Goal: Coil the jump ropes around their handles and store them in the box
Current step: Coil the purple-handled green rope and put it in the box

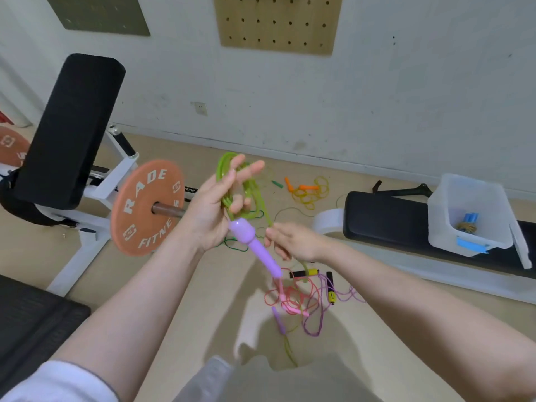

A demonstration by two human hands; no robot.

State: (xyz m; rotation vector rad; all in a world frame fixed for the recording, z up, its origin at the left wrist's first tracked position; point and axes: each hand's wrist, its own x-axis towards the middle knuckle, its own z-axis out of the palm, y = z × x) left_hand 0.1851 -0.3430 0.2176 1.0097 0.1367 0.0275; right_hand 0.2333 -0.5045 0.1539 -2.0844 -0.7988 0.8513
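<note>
My left hand (216, 206) is raised with loops of a green rope (249, 188) wound round its fingers, and it holds the top of a purple handle (255, 245) that points down to the right. My right hand (293, 240) pinches the green rope just right of that handle. The rope's other purple handle (279, 320) lies on the floor below. A clear plastic box (467, 216) sits on a black bench at the right, with a coiled rope with blue handles (469, 221) inside.
On the floor lie a pink rope (290, 298), a purple rope with black and yellow handles (330, 287), an orange rope (309, 191) and a thin green rope (277, 184). An orange weight plate (145, 207) on a bar stands close at the left. Black benches flank both sides.
</note>
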